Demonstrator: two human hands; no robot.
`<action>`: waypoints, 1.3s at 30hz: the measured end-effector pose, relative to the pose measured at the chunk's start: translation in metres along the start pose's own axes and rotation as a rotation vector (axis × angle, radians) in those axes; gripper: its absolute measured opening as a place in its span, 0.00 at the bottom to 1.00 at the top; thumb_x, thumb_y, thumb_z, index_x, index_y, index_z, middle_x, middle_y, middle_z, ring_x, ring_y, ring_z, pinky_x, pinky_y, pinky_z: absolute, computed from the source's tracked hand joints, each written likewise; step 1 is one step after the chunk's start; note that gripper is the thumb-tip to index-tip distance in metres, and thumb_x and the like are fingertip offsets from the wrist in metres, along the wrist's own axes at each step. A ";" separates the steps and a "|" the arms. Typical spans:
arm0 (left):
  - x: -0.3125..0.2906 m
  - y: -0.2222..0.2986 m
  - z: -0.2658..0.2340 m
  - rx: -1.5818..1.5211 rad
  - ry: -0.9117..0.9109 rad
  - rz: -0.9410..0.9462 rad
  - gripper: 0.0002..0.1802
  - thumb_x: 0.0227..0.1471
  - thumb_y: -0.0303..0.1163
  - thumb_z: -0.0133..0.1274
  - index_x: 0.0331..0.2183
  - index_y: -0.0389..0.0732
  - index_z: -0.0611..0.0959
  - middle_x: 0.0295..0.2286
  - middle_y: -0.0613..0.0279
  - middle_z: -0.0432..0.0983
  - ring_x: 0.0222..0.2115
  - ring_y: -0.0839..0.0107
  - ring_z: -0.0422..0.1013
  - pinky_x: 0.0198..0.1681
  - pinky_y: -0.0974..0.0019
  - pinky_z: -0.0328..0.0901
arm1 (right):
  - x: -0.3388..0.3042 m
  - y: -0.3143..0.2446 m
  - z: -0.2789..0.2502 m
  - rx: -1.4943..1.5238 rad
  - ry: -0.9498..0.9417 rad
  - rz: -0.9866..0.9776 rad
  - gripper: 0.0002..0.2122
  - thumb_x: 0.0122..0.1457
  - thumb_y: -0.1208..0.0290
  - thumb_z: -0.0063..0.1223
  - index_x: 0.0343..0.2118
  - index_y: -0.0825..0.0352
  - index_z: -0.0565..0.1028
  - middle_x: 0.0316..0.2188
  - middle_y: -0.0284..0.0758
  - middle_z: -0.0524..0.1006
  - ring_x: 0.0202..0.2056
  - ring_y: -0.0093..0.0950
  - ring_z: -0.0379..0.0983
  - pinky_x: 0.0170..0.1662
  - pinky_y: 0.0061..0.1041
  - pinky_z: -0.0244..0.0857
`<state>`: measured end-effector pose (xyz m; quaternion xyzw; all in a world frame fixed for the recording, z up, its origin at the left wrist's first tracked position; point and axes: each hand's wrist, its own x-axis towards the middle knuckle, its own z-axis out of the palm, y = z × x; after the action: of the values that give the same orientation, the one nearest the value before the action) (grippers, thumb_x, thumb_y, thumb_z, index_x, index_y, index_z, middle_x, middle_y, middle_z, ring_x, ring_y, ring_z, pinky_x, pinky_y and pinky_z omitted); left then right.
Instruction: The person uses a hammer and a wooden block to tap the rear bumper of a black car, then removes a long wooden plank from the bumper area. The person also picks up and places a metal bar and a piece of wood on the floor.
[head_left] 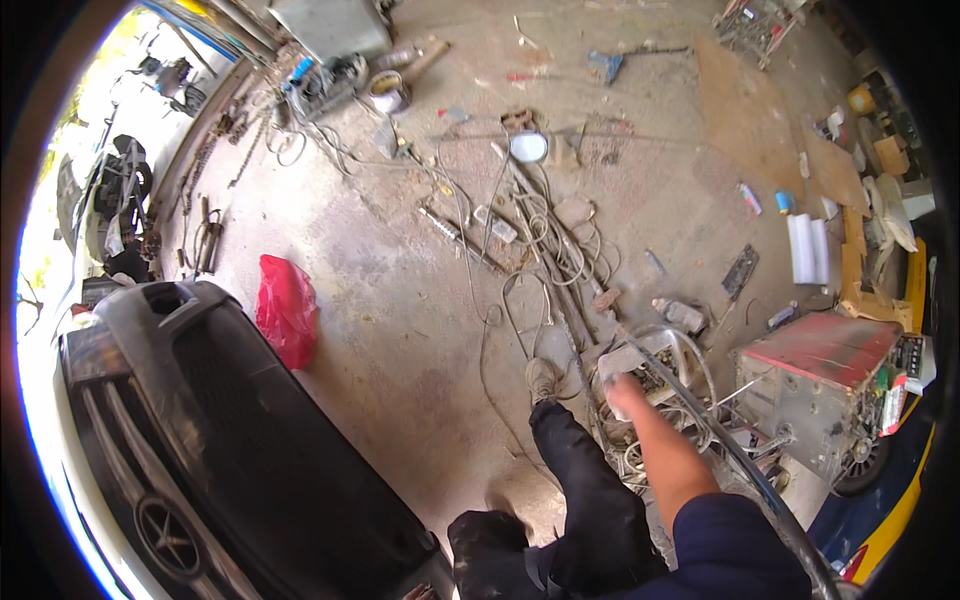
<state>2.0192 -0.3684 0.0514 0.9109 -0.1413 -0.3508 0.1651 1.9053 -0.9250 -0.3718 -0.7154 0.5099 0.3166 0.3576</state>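
My right grip [622,393] touched a pale piece [620,360] at its twelve o'clock — blur hid how far it had closed, or whether it had hold of it. The left grip was out of my sight, its state unknown to me. On the floor [400,300], cables [562,252] lay tangled at eleven — a red-topped cabinet [820,345] stood toward three, a black bumper [290,430] at nine.

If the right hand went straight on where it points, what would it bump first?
The right hand would first meet the pale piece right by it, seemingly touching; beyond, probably the long, thin bar, though depth is unclear.
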 end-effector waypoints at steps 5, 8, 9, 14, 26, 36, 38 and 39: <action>0.133 0.040 0.045 -0.598 0.049 -0.401 0.16 0.64 0.29 0.57 0.52 0.36 0.84 0.54 0.45 0.76 0.55 0.46 0.73 0.59 0.50 0.68 | 0.161 -0.024 -0.020 -0.088 0.088 -0.002 0.21 0.63 0.57 0.54 0.49 0.71 0.78 0.52 0.54 0.79 0.54 0.53 0.75 0.58 0.47 0.69; 0.224 0.068 0.065 -0.021 -0.030 -0.031 0.22 0.64 0.30 0.57 0.57 0.36 0.79 0.58 0.43 0.72 0.60 0.44 0.68 0.64 0.49 0.64 | 0.238 -0.038 -0.016 -0.158 0.197 -0.045 0.21 0.63 0.63 0.52 0.55 0.72 0.74 0.55 0.55 0.76 0.58 0.52 0.72 0.62 0.46 0.67; 0.244 0.083 0.071 0.018 -0.046 -0.034 0.25 0.64 0.30 0.57 0.60 0.35 0.76 0.60 0.41 0.69 0.61 0.43 0.65 0.65 0.49 0.62 | 0.256 -0.039 -0.016 -0.121 0.243 -0.054 0.21 0.63 0.65 0.50 0.56 0.71 0.74 0.55 0.55 0.76 0.58 0.52 0.71 0.63 0.46 0.66; 0.325 0.100 0.102 0.365 -0.242 0.098 0.37 0.60 0.38 0.62 0.65 0.36 0.69 0.64 0.37 0.62 0.63 0.38 0.60 0.67 0.44 0.58 | 0.352 -0.027 0.006 -0.314 0.398 -0.125 0.18 0.65 0.72 0.45 0.57 0.68 0.72 0.54 0.50 0.76 0.56 0.52 0.73 0.62 0.49 0.66; 0.356 0.097 0.086 0.370 -0.237 0.162 0.31 0.53 0.38 0.64 0.56 0.37 0.79 0.57 0.41 0.72 0.56 0.43 0.69 0.60 0.49 0.66 | 0.293 -0.099 -0.046 -0.465 -0.090 -0.282 0.24 0.65 0.63 0.49 0.58 0.77 0.70 0.52 0.53 0.80 0.52 0.46 0.79 0.55 0.44 0.73; 0.317 0.118 0.046 0.501 -0.376 0.425 0.42 0.54 0.46 0.64 0.64 0.39 0.68 0.60 0.42 0.67 0.59 0.40 0.65 0.63 0.43 0.62 | -0.065 -0.166 -0.068 0.685 -0.124 -0.186 0.24 0.51 0.51 0.63 0.34 0.73 0.77 0.29 0.50 0.82 0.34 0.42 0.82 0.40 0.41 0.74; 0.314 0.149 0.016 0.428 -0.362 0.664 0.44 0.53 0.44 0.65 0.65 0.38 0.67 0.61 0.42 0.66 0.59 0.40 0.64 0.63 0.43 0.62 | -0.154 -0.164 -0.078 0.975 -0.270 -0.162 0.19 0.54 0.58 0.64 0.35 0.72 0.75 0.29 0.37 0.79 0.29 0.28 0.75 0.32 0.34 0.70; 0.310 0.168 0.002 0.412 -0.385 0.741 0.45 0.53 0.43 0.66 0.65 0.38 0.66 0.61 0.42 0.66 0.59 0.40 0.64 0.63 0.43 0.62 | -0.194 -0.165 -0.080 1.153 -0.365 -0.080 0.16 0.56 0.60 0.63 0.36 0.71 0.76 0.29 0.36 0.79 0.29 0.26 0.75 0.32 0.31 0.71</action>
<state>2.2156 -0.6367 -0.0664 0.7310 -0.5522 -0.3954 0.0656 2.0162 -0.8572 -0.1379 -0.3591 0.5025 0.0935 0.7809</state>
